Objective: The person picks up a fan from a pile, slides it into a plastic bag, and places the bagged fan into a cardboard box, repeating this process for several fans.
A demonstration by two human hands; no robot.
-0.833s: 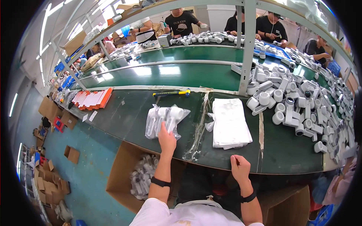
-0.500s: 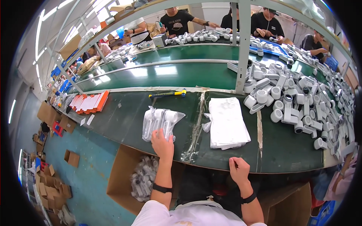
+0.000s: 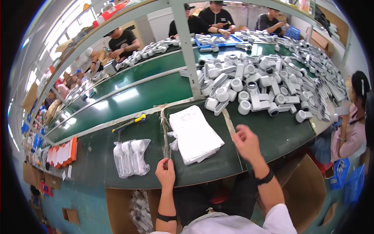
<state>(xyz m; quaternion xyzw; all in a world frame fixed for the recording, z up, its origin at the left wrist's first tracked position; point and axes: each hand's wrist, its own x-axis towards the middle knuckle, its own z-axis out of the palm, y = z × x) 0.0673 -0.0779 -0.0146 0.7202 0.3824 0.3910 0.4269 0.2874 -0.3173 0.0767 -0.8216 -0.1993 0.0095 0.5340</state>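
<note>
The stack of white plastic bags (image 3: 194, 134) sits mid-surface between our hands, left hand (image 3: 165, 174) curled shut at the near edge, right hand (image 3: 247, 142) hovering open-fingered, so a careless swipe could probably slide loose bags off.

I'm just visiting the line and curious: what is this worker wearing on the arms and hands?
Both forearms are bare, with no gloves. The left hand and right hand each have a dark band at the wrist. White short sleeves show at the lower edge of the picture.
</note>
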